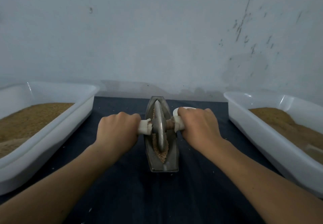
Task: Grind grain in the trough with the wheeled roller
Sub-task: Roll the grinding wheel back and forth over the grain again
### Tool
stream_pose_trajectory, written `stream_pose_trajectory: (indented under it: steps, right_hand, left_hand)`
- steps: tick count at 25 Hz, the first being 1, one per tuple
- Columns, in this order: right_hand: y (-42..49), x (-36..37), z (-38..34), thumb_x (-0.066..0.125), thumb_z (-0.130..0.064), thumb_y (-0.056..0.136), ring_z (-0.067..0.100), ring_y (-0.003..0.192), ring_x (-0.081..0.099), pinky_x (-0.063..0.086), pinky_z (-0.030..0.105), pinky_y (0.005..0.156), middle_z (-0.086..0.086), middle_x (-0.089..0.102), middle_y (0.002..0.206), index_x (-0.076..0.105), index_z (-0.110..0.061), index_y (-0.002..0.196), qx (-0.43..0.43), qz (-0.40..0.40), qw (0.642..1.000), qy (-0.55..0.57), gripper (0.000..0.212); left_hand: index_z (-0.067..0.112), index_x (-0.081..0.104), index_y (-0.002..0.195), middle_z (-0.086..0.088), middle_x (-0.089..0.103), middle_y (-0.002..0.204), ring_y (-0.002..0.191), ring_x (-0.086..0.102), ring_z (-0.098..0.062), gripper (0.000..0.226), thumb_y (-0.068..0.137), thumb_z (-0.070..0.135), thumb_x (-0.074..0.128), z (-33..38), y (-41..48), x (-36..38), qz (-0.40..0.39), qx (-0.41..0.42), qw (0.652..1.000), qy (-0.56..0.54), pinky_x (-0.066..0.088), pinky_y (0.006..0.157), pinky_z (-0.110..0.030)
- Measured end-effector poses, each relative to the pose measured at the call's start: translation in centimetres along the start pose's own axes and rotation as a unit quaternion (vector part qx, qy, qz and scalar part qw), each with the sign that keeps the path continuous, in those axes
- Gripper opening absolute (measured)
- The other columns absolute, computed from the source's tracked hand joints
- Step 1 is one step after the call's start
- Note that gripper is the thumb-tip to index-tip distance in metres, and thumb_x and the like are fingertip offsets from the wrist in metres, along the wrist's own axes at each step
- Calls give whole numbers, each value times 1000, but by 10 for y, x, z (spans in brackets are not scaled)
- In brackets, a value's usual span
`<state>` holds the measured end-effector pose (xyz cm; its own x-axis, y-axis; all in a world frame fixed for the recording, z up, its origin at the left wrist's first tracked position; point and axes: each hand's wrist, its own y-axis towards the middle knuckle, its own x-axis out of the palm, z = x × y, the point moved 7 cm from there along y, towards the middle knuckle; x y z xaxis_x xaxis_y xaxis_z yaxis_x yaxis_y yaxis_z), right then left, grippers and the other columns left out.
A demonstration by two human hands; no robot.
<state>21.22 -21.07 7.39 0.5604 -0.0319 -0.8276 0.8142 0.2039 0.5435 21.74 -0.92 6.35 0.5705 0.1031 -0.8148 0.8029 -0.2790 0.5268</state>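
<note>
Gripping the wheeled roller [160, 127], a thick grey metal disc on a cross axle with white-wrapped handles, standing upright at the middle of the narrow, boat-shaped grey metal trough [164, 168] on the dark blue cloth [122, 188]. Curling the fingers of the left hand [118, 131] tight together round the left wrap, and closing the right hand [197, 127] likewise over the right wrap, knuckles up. Bearing the disc's edge down into coarse tan grain [162, 154] lying along the groove, mostly towards the near end.

Judging by the solid metal: probably handling as heavy and rigid, crushing largely by its own weight. Probably tipping sideways under uneven load, so taking hold at both wraps, close to the disc, and expecting bare metal to be slipping more.

Flanking the trough, well apart: a white plastic left tray [83, 105] and a matching right tray [244, 119], both holding tan meal.
</note>
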Motion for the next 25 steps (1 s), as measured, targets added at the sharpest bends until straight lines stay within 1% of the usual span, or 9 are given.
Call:
stream_pose_trajectory:
  steps: [3,5,8,11,15,18,21,23,25]
  right_hand:
    - [-9,-17,0,67,-15,75,20,73,55,32,36,67,-9,59,79,47,-29,84,3,36,999,-7,25]
    - [-10,-32,0,75,-16,73,19,68,52,33,36,66,-9,58,75,48,-28,83,3,57,998,-15,31]
    - [-9,-57,2,75,-16,74,21,63,51,29,35,63,-7,57,70,52,-25,83,-2,87,996,-11,26]
    - [-13,-65,5,73,-16,74,23,65,52,27,35,63,-8,57,70,51,-25,84,3,78,997,-22,25]
    - [-26,-50,6,73,-20,75,20,63,43,24,35,63,-9,54,70,38,-30,80,17,60,998,-26,37]
    - [-29,-38,1,72,-16,71,25,62,52,25,35,62,-7,56,67,35,-29,78,13,64,998,-22,40]
    - [-31,-34,-3,73,-11,66,26,56,47,28,34,60,-6,52,61,34,-26,75,12,79,997,-24,43]
    - [-34,-31,-3,76,-10,61,28,56,51,27,34,60,-4,54,61,38,-25,75,10,84,996,-25,43]
    - [-37,-28,-1,79,-10,59,30,59,55,27,34,60,-2,57,64,49,-21,77,15,81,996,-32,37]
  left_hand:
    - [28,35,74,7,37,59,45,25,-14,24,83,30,57,-2,-6,-14,7,0,1000,-8,14,44,-27]
    - [26,35,73,6,39,58,45,28,-18,22,80,26,56,-5,-5,-26,16,1,1000,-3,16,44,-27]
    - [24,34,72,6,38,57,45,31,-20,22,77,23,55,-7,-2,-41,28,7,1000,-13,18,45,-26]
    - [25,35,73,6,38,58,45,29,-18,20,79,25,54,-2,-2,-45,22,11,1000,-19,16,45,-26]
    - [27,35,75,6,38,62,48,32,-18,18,82,27,52,5,-3,-33,-2,18,1000,-22,17,45,-28]
    - [27,35,76,6,40,63,52,39,-21,16,82,26,50,3,-5,-23,-18,22,999,-19,19,46,-28]
    - [27,34,75,6,39,62,49,34,-18,17,82,27,50,0,-7,-19,-17,21,999,-17,18,46,-28]
    - [28,34,75,6,38,61,47,32,-17,18,81,27,51,2,-5,-19,-6,27,1000,-5,16,45,-27]
    - [27,34,74,7,38,60,47,31,-17,20,81,25,53,7,-2,-19,2,33,999,5,15,45,-27]
